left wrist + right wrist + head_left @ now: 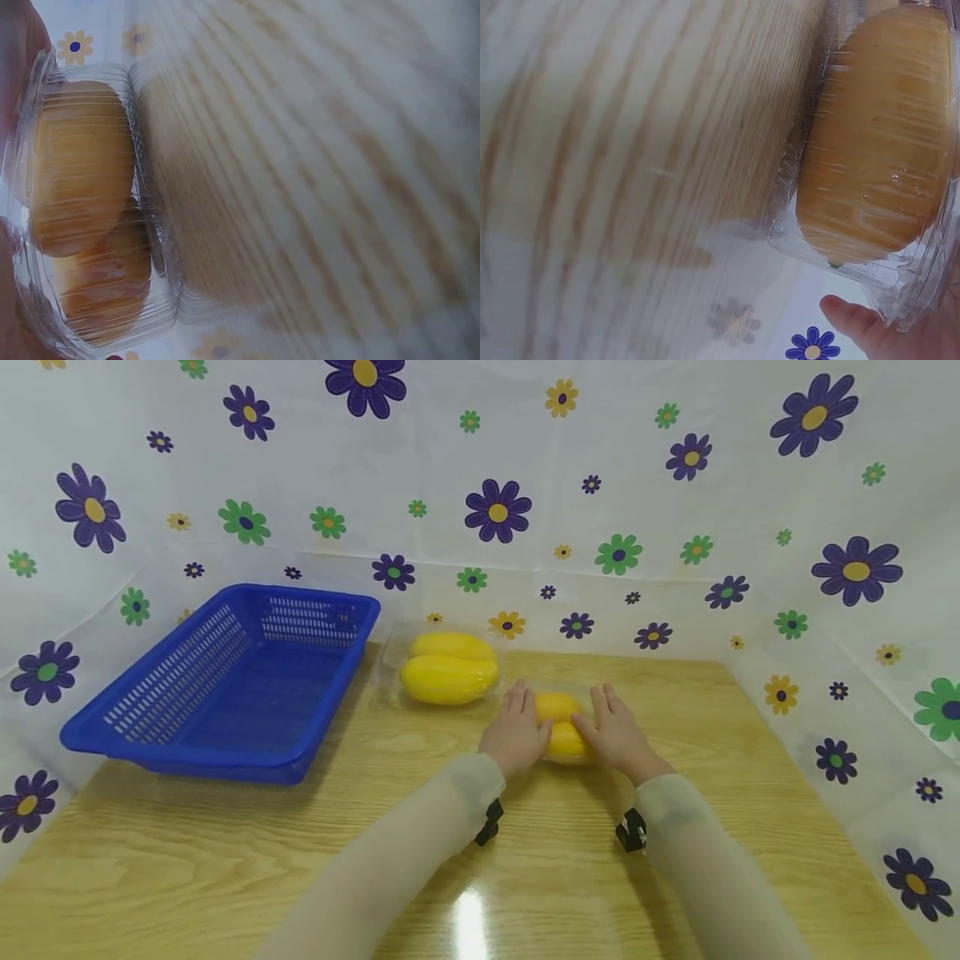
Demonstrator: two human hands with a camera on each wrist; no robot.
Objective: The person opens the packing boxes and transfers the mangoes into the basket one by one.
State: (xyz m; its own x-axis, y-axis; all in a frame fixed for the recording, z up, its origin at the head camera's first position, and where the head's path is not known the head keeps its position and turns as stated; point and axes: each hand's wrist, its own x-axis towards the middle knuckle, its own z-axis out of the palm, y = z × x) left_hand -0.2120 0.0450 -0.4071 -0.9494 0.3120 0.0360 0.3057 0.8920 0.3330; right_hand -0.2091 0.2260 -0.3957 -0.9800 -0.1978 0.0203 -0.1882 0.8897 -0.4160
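A clear plastic clamshell box (567,762) holds two smooth, oval, mango-like fruits (564,741) with yellow-orange skin. My left hand (517,735) lies along its left side, and my right hand (617,735) along its right side. Both hands have their fingers extended forward and their thumbs over the front top of the box. The left wrist view shows the box's ridged clear wall and both fruits (82,165) inside. In the right wrist view one fruit (877,142) fills most of the box, and a straight digit (851,319) shows at a lower corner.
Behind and left of the hands, another clear box holds two larger yellow fruits (450,679). A blue plastic basket (277,760) with slotted sides stands at the left on the wooden table (360,835). Flower-printed white cloth (435,460) hangs around the back and sides.
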